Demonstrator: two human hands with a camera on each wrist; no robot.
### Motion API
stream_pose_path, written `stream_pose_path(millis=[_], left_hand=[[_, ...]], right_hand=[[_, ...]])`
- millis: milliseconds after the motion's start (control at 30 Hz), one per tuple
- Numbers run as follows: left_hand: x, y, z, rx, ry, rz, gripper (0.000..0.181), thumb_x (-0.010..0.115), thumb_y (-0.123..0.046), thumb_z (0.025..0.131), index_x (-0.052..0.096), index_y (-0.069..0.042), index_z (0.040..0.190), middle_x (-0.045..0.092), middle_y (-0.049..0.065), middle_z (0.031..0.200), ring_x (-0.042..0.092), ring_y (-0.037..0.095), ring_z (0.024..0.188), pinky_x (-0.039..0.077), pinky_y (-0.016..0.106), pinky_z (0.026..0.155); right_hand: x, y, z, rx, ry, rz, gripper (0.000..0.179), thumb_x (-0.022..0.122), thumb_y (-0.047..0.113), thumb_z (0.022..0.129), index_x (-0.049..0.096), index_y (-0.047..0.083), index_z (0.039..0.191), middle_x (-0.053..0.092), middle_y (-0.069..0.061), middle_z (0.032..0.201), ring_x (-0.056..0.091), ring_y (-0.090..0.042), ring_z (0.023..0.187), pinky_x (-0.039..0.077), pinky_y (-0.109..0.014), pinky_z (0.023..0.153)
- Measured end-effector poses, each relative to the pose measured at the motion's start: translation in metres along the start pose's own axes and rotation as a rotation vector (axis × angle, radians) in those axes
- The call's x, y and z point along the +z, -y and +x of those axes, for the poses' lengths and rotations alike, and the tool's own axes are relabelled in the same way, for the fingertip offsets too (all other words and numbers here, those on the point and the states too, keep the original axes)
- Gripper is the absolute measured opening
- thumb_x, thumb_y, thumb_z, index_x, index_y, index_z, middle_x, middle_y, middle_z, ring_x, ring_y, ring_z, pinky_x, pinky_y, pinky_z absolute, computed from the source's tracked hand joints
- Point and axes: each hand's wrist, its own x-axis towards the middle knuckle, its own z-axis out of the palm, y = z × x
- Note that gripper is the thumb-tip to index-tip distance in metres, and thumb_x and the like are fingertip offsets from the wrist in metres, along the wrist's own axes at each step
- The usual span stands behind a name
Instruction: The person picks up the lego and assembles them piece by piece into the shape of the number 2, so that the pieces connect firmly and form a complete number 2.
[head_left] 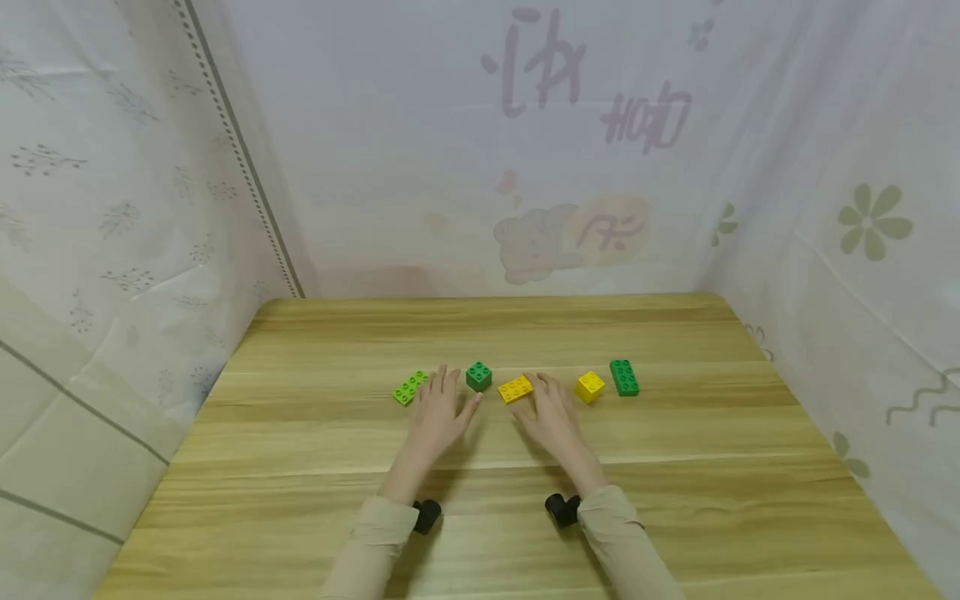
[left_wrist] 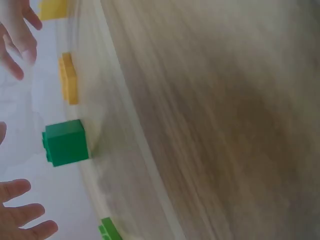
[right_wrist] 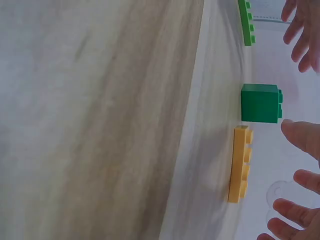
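Observation:
My left hand hovers with spread fingers between a flat lime green brick and a taller dark green brick. It holds nothing. My right hand, fingers apart, is just over the right end of a flat orange-yellow brick. In the right wrist view that orange brick lies on the table below the fingers, apart from them. A taller yellow brick stands to the right of this hand. Farther right lies a flat green brick with two rows of studs.
The bricks form a loose row across a wood-grain table. A printed white curtain hangs behind the table's far edge, with more printed cloth at both sides. Each wrist carries a small black camera.

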Motion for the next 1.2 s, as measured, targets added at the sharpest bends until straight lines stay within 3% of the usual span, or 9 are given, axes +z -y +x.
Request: stream_pose_path(millis=[167,433,733,967,1200], left_hand=[[-0.001,0.012,0.008,-0.031,0.014,-0.021,0.062,0.053,-0.038,0.09,0.039,0.004,0.133,0.035,0.028,0.14,0.036,0.045,0.126,0.032,0.056,0.104],[-0.004,0.037,0.01,-0.028,0.014,-0.033,0.062,0.059,-0.033,0.088,0.038,0.007,0.131,0.037,0.03,0.136,0.038,0.045,0.124,0.034,0.055,0.103],[-0.009,0.06,0.014,-0.126,0.046,-0.108,0.062,0.062,-0.028,0.087,0.037,0.006,0.133,0.036,0.028,0.137,0.035,0.044,0.125,0.033,0.053,0.104],[-0.011,0.076,0.014,-0.225,0.075,-0.176,0.068,0.066,-0.031,0.084,0.035,0.005,0.134,0.036,0.029,0.134,0.038,0.042,0.119,0.04,0.051,0.094],[-0.011,0.084,0.013,-0.288,0.089,-0.2,0.069,0.068,-0.028,0.082,0.036,0.007,0.133,0.036,0.029,0.13,0.038,0.04,0.115,0.041,0.049,0.093]], right_hand=[[0.005,0.002,0.014,-0.047,0.008,-0.032,0.061,0.066,0.03,0.084,0.041,0.01,0.136,0.04,-0.019,0.136,0.038,-0.035,0.127,0.035,-0.05,0.104],[0.014,0.011,0.039,-0.14,0.036,-0.036,0.061,0.069,0.023,0.082,0.042,0.009,0.134,0.044,-0.018,0.132,0.042,-0.034,0.122,0.036,-0.048,0.103],[0.017,0.025,0.06,-0.21,0.123,-0.032,0.066,0.071,0.021,0.08,0.039,0.008,0.136,0.043,-0.019,0.134,0.039,-0.034,0.126,0.032,-0.048,0.106],[0.024,0.035,0.07,-0.148,0.221,-0.022,0.071,0.072,0.028,0.079,0.037,0.01,0.138,0.041,-0.018,0.135,0.038,-0.035,0.125,0.031,-0.048,0.106],[0.035,0.041,0.074,-0.062,0.219,-0.002,0.068,0.069,0.033,0.081,0.04,0.009,0.136,0.044,-0.018,0.133,0.045,-0.032,0.118,0.039,-0.045,0.099]])
